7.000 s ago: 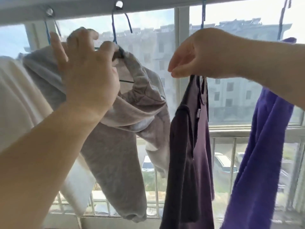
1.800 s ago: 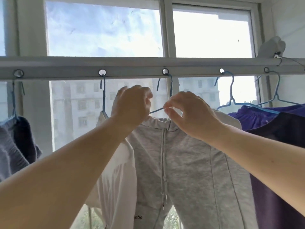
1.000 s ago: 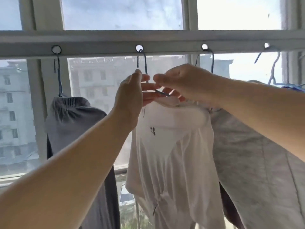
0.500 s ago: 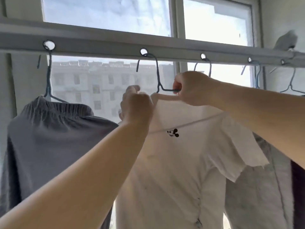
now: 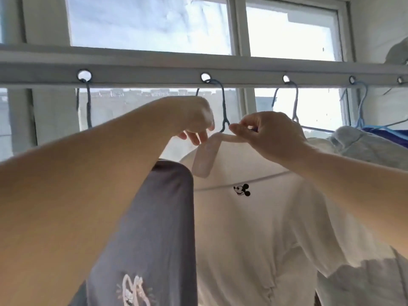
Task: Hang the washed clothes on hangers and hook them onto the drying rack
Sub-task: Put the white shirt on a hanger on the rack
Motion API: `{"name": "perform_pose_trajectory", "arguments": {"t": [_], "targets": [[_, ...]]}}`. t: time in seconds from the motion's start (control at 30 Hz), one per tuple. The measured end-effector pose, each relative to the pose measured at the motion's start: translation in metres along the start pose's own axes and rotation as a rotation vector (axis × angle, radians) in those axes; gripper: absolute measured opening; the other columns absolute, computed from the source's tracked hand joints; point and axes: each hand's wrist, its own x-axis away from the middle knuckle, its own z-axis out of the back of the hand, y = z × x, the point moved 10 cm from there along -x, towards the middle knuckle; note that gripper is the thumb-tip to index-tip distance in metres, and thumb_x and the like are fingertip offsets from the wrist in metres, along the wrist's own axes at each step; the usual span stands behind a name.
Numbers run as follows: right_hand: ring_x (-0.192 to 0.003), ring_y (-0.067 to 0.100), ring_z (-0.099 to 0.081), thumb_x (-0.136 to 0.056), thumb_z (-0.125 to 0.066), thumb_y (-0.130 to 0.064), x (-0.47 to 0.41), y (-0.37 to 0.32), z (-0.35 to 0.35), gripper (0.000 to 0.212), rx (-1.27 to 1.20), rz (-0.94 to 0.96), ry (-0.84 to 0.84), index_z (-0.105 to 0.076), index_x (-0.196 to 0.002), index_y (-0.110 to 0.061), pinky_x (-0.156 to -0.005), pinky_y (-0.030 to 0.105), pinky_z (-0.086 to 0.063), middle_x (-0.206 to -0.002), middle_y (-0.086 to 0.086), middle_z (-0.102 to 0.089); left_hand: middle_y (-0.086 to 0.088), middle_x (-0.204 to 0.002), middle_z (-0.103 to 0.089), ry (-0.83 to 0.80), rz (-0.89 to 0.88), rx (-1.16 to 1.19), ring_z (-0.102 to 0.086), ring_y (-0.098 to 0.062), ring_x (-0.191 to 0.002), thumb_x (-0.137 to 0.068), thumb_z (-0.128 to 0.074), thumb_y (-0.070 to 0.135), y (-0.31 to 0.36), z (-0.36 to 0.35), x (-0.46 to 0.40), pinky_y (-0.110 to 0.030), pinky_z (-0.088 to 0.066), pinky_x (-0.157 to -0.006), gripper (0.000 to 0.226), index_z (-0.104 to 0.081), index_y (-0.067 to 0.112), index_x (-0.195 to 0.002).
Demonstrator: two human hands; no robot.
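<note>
A white collared shirt (image 5: 254, 228) with a small black cartoon mouse logo hangs on a blue wire hanger (image 5: 223, 109) hooked into a hole of the grey drying rack bar (image 5: 143, 74). My left hand (image 5: 194, 118) pinches the left collar flap just below the hanger's neck. My right hand (image 5: 267, 133) pinches the collar band on the right side of the hanger. A dark grey garment (image 5: 154, 228) hangs to the left, partly behind my left forearm.
Further blue hangers (image 5: 294, 100) hook into the rack's holes to the right, carrying a light grey garment (image 5: 362, 144) and a purple one (image 5: 388, 134). Another hanger hook (image 5: 88, 102) sits at the left. Window panes and a white wall lie behind the rack.
The view has shifted so the dark grey garment sits closer to the white shirt. My left hand has gone from a fist at the shoulder to pinching the collar flap; my right hand stays at the collar.
</note>
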Motion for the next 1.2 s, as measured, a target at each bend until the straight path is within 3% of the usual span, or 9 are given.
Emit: {"name": "perform_pose_trajectory", "arguments": {"t": [0.17, 0.27, 0.37, 0.53, 0.7, 0.83, 0.97, 1.13, 1.2], "targets": [[-0.074, 0.015, -0.050, -0.086, -0.044, -0.058, 0.009, 0.003, 0.012, 0.038, -0.027, -0.020, 0.021, -0.054, -0.063, -0.029, -0.067, 0.029, -0.029, -0.056, -0.013, -0.048, 0.000, -0.086, -0.059, -0.110, -0.059, 0.461, -0.056, -0.012, -0.082, -0.094, -0.041, 0.015, 0.006, -0.021, -0.012, -0.025, -0.043, -0.075, 0.024, -0.062, 0.013, -0.082], [-0.077, 0.016, -0.051, -0.085, -0.044, -0.058, 0.013, 0.006, 0.021, 0.036, -0.022, -0.027, 0.039, -0.057, -0.067, -0.030, -0.066, 0.029, -0.028, -0.059, -0.013, -0.049, 0.000, -0.068, -0.052, -0.124, -0.074, 0.698, -0.053, -0.002, -0.048, -0.095, -0.037, 0.014, 0.012, -0.034, -0.018, -0.017, -0.041, -0.056, 0.029, -0.051, 0.013, -0.069], [-0.074, 0.017, -0.049, -0.087, -0.045, -0.054, 0.017, 0.009, 0.030, 0.034, -0.001, -0.025, 0.051, -0.052, -0.063, -0.031, -0.065, 0.029, -0.028, -0.056, -0.012, -0.046, -0.002, -0.049, -0.054, -0.260, 0.027, 0.774, -0.052, -0.012, -0.038, -0.094, -0.037, 0.024, 0.009, -0.052, -0.017, -0.022, -0.045, -0.049, 0.035, -0.049, 0.010, -0.064], [-0.072, 0.016, -0.049, -0.088, -0.045, -0.054, 0.020, 0.014, 0.044, 0.032, 0.012, -0.024, 0.052, -0.062, -0.079, -0.029, -0.066, 0.029, -0.029, -0.057, -0.012, -0.048, -0.013, -0.092, -0.064, -0.421, 0.094, 0.536, -0.060, -0.029, -0.085, -0.092, -0.036, 0.041, -0.008, -0.077, -0.013, -0.044, -0.048, -0.086, 0.039, -0.062, 0.012, -0.091], [-0.061, 0.006, -0.048, -0.088, -0.045, -0.053, 0.025, 0.019, 0.051, 0.035, -0.001, -0.032, 0.065, -0.063, -0.076, -0.026, -0.055, 0.025, -0.028, -0.054, -0.009, -0.050, -0.017, -0.109, -0.067, -0.422, 0.107, 0.492, -0.063, -0.034, -0.099, -0.093, -0.037, 0.043, -0.017, -0.078, -0.008, -0.047, -0.048, -0.092, 0.048, -0.063, 0.007, -0.110], [-0.060, 0.002, -0.048, -0.088, -0.046, -0.053, 0.026, 0.019, 0.053, 0.035, -0.002, -0.027, 0.067, -0.065, -0.079, -0.025, -0.055, 0.022, -0.028, -0.054, -0.009, -0.051, -0.012, -0.113, -0.064, -0.372, 0.069, 0.532, -0.059, -0.029, -0.104, -0.094, -0.033, 0.046, -0.019, -0.068, -0.010, -0.043, -0.040, -0.100, 0.050, -0.061, 0.008, -0.112], [-0.064, 0.012, -0.050, -0.088, -0.044, -0.054, 0.025, 0.018, 0.051, 0.034, 0.036, -0.026, 0.046, -0.064, -0.081, -0.027, -0.058, 0.027, -0.029, -0.056, -0.012, -0.049, -0.005, -0.092, -0.067, -0.071, -0.046, 0.657, -0.061, -0.022, -0.092, -0.085, -0.054, 0.047, -0.017, -0.031, -0.021, -0.040, -0.039, -0.099, 0.034, -0.064, 0.015, -0.092], [-0.071, 0.015, -0.051, -0.089, -0.042, -0.055, 0.023, 0.015, 0.051, 0.031, 0.107, -0.007, 0.029, -0.063, -0.084, -0.032, -0.054, 0.023, -0.026, -0.058, -0.015, -0.048, 0.002, -0.056, -0.058, 0.109, -0.153, 0.878, -0.054, -0.012, -0.056, -0.082, -0.062, 0.037, -0.016, 0.003, -0.012, -0.022, -0.045, -0.065, 0.025, -0.060, 0.013, -0.076], [-0.070, 0.015, -0.052, -0.089, -0.042, -0.055, 0.021, 0.011, 0.051, 0.033, 0.143, 0.012, 0.027, -0.063, -0.084, -0.031, -0.055, 0.025, -0.027, -0.058, -0.015, -0.049, 0.002, -0.051, -0.054, 0.140, -0.183, 0.775, -0.049, -0.013, -0.053, -0.085, -0.056, 0.040, -0.016, 0.008, -0.006, -0.023, -0.041, -0.057, 0.032, -0.057, 0.014, -0.067]]}}
